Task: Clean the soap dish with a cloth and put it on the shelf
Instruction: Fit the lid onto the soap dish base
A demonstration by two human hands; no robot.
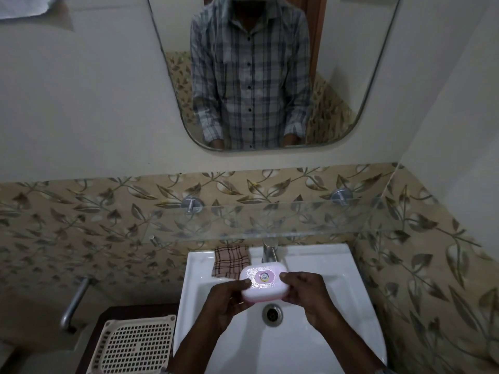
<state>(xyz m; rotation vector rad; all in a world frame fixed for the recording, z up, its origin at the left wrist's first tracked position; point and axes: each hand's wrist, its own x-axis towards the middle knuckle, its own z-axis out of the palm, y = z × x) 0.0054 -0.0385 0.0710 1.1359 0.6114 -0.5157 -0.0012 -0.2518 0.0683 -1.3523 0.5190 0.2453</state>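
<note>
Head view: pink-white oval plastic soap dish (264, 286) held over the white ceramic sink (340, 282), long axis running hand to hand.
Grip: left hand (226, 300) and right hand (307, 298) each pinch one end.
Cloth: brown checked cloth (231, 261) on the sink ledge, left hand's closer imo.

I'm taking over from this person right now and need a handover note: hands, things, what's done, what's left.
Left hand: grips the left end of the soap dish, thumb on the lid.
Right hand: grips its right end.
The soap dish is closed and held above the sink.
The checked cloth lies on the sink's back ledge, left of the tap, with no hand on it.
The glass shelf is on the wall above the sink.
Done: dish in hand; no wiping shows.
Left: take the cloth, wipe the dish, set it on the shelf.
</note>
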